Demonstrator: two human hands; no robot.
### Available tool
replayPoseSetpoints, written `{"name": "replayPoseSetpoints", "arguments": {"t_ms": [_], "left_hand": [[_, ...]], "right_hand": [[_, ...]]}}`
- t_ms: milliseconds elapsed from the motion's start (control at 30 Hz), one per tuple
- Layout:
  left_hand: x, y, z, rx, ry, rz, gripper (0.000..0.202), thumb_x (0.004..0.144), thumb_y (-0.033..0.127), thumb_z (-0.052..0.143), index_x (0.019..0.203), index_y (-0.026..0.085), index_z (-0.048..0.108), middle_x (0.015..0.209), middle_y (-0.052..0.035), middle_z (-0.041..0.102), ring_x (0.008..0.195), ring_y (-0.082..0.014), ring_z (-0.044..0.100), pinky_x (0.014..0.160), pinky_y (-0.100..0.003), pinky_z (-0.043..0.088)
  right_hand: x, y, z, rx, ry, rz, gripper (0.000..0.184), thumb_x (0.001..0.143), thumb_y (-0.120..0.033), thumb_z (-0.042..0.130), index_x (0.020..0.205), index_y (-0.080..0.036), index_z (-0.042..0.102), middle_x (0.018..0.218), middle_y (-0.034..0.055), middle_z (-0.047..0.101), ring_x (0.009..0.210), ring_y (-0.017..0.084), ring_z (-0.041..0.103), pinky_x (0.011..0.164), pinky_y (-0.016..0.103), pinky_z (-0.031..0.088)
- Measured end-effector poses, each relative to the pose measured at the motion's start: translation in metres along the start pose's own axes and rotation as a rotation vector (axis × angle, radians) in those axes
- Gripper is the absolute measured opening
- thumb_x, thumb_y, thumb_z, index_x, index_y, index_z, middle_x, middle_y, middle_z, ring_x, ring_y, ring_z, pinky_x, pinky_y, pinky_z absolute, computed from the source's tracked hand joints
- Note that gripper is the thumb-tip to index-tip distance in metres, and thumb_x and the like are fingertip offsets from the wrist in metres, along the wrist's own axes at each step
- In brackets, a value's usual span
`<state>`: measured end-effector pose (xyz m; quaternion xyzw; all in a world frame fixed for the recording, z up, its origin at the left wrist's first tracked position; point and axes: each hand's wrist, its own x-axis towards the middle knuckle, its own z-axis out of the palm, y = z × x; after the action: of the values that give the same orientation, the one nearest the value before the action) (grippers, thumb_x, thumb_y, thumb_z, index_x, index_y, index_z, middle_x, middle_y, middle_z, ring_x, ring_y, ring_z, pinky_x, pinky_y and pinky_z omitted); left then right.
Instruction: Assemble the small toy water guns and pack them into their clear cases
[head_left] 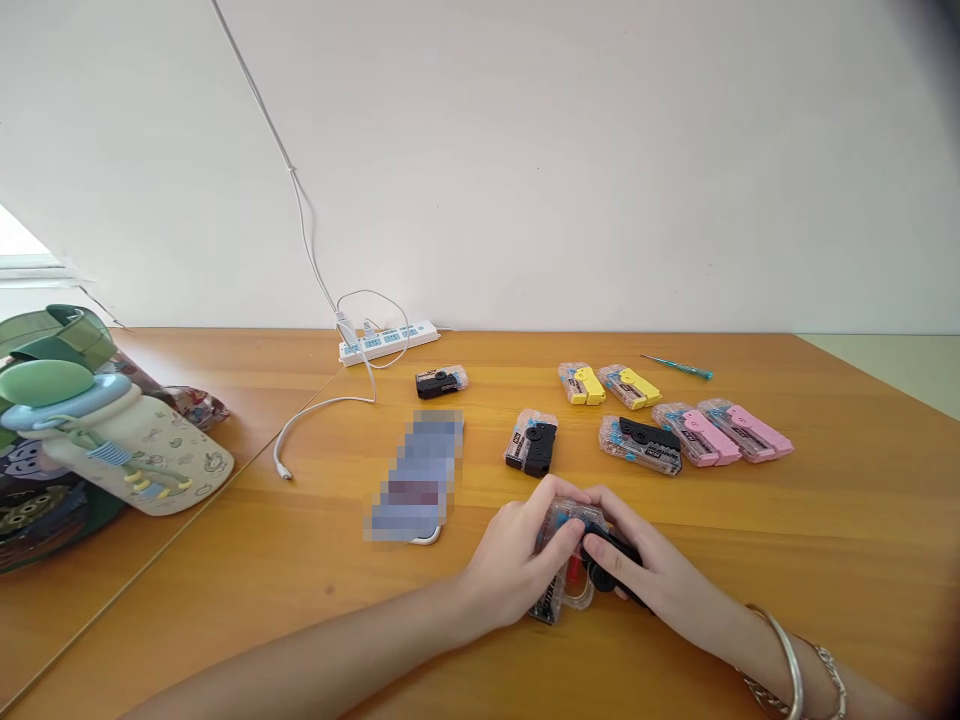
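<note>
Wooden desk (750, 530), pixelated slab (416, 475), hands (517, 565) hiding clear case (559, 525)

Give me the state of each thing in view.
Left hand, gripping the clear gadget.
Right hand, fingers wrapped over its black part.
Clear gadget, held in both hands.
Power strip, plugged in.
White cable, one end loose on the table.
Screwdriver, lying flat.
Bottle, on its side.
</note>
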<state>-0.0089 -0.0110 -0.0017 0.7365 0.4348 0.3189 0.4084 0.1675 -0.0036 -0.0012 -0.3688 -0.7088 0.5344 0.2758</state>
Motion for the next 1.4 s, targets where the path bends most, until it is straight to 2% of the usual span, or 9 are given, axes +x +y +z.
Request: {"name": "replayPoseSetpoints", "arguments": {"t_ms": [200,367,467,600,733,1000,1200,1300,1400], "left_hand": [[0.0,0.003,0.0,0.056,0.008,-0.022,0.022,0.093,0.032,0.037,0.11,0.023,0.047,0.088,-0.0013,0.069,0.074,-0.0168,0.063,0.069,-0.025,0.045],[-0.001,0.004,-0.001,0.091,0.0,-0.014,0.025,0.095,0.033,0.031,0.112,0.023,0.046,0.079,0.0002,0.066,0.07,-0.0165,0.061,0.067,-0.025,0.044],[-0.001,0.004,-0.001,0.11,-0.005,-0.02,0.026,0.095,0.034,0.029,0.112,0.023,0.046,0.074,0.001,0.064,0.066,-0.0165,0.059,0.064,-0.025,0.043],[-0.001,0.005,-0.003,0.136,-0.013,-0.019,0.026,0.095,0.032,0.028,0.111,0.023,0.047,0.074,0.0008,0.063,0.067,-0.0169,0.059,0.064,-0.025,0.042],[-0.001,0.007,-0.003,0.152,-0.032,-0.007,0.027,0.095,0.03,0.028,0.112,0.023,0.047,0.079,0.0002,0.065,0.07,-0.0173,0.06,0.065,-0.025,0.043],[0.001,0.003,-0.002,0.109,0.006,-0.027,0.027,0.095,0.035,0.027,0.11,0.024,0.047,0.086,0.0004,0.066,0.073,-0.017,0.062,0.066,-0.025,0.044],[0.001,0.002,-0.001,0.1,0.028,-0.053,0.029,0.095,0.04,0.027,0.114,0.026,0.045,0.084,0.0006,0.066,0.073,-0.0177,0.061,0.067,-0.026,0.043],[0.001,0.002,0.0,0.107,0.02,-0.053,0.032,0.096,0.041,0.024,0.116,0.026,0.042,0.084,0.0005,0.066,0.073,-0.0179,0.061,0.067,-0.027,0.043],[0.001,0.003,-0.001,0.145,0.0,-0.055,0.033,0.096,0.041,0.022,0.119,0.025,0.04,0.077,0.001,0.065,0.068,-0.0182,0.061,0.065,-0.027,0.042]], "right_hand": [[0.0,-0.001,0.001,0.004,0.023,0.035,0.029,0.093,-0.046,0.041,0.109,-0.024,0.049,0.097,0.0024,0.056,0.09,0.016,0.053,0.082,0.029,0.045],[-0.001,0.0,0.003,0.039,0.0,0.113,0.035,0.092,-0.051,0.039,0.113,-0.024,0.044,0.086,0.0,0.053,0.066,0.011,0.046,0.055,0.022,0.042],[-0.002,-0.001,0.004,0.034,-0.002,0.126,0.036,0.092,-0.052,0.038,0.114,-0.024,0.043,0.083,-0.001,0.05,0.06,0.01,0.041,0.05,0.021,0.039],[-0.003,-0.002,0.004,0.0,0.004,0.147,0.036,0.092,-0.052,0.037,0.114,-0.025,0.043,0.084,-0.0005,0.049,0.061,0.01,0.041,0.05,0.021,0.039],[-0.002,-0.003,0.004,-0.048,0.005,0.128,0.033,0.092,-0.052,0.038,0.105,-0.022,0.046,0.088,0.0015,0.05,0.07,0.012,0.046,0.053,0.022,0.041],[0.002,-0.002,0.004,-0.02,0.04,0.04,0.032,0.092,-0.048,0.041,0.109,-0.022,0.047,0.095,0.0038,0.056,0.087,0.018,0.053,0.079,0.032,0.047],[-0.001,0.001,0.009,0.05,0.113,0.057,0.039,0.092,-0.05,0.038,0.12,-0.023,0.043,0.098,0.0043,0.057,0.085,0.018,0.055,0.072,0.03,0.05],[0.0,0.003,0.011,0.105,0.167,0.038,0.039,0.091,-0.051,0.04,0.118,-0.023,0.044,0.102,0.0049,0.057,0.088,0.018,0.056,0.076,0.032,0.05],[0.001,0.006,0.009,0.158,0.184,0.062,0.039,0.089,-0.054,0.042,0.114,-0.024,0.044,0.104,0.0055,0.058,0.09,0.019,0.058,0.072,0.031,0.051]]}}
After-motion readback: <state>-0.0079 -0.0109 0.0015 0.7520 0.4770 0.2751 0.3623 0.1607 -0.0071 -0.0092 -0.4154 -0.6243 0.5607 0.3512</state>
